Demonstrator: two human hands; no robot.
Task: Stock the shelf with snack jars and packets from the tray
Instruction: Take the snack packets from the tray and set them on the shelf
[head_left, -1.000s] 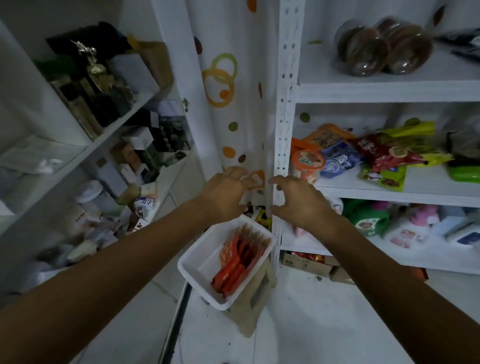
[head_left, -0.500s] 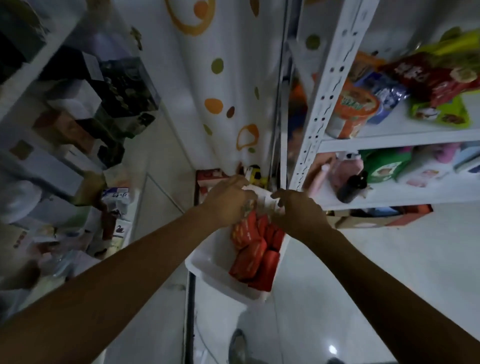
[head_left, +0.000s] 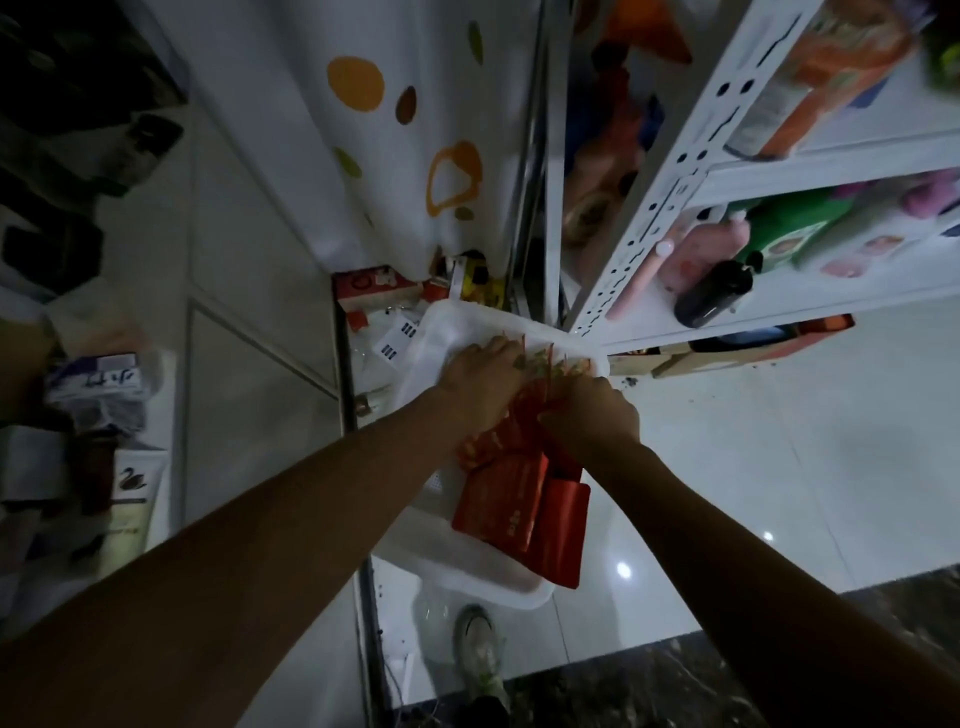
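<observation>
I am judging us midway: my left hand (head_left: 480, 387) and right hand (head_left: 592, 415) are each curling a grip round red packets (head_left: 511, 499) crowding the tray (head_left: 483, 577), the shelf (head_left: 810, 299) standing part-stocked.

1. White spotted curtain (head_left: 395, 156), 12 o'clock.
2. Red box (head_left: 371, 288) at the curtain's foot, 11 o'clock.
3. Black bottle (head_left: 714, 296) lying beside pink bottle (head_left: 706, 249), 2 o'clock.
4. Cardboard box (head_left: 727, 356), 3 o'clock.
5. Shoe (head_left: 480, 654) on tile floor (head_left: 753, 467), 6 o'clock.

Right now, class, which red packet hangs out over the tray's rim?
The plain red packet on the right, nearest the viewer: its end juts past the white tray's near rim, while the others lie inside.
</observation>
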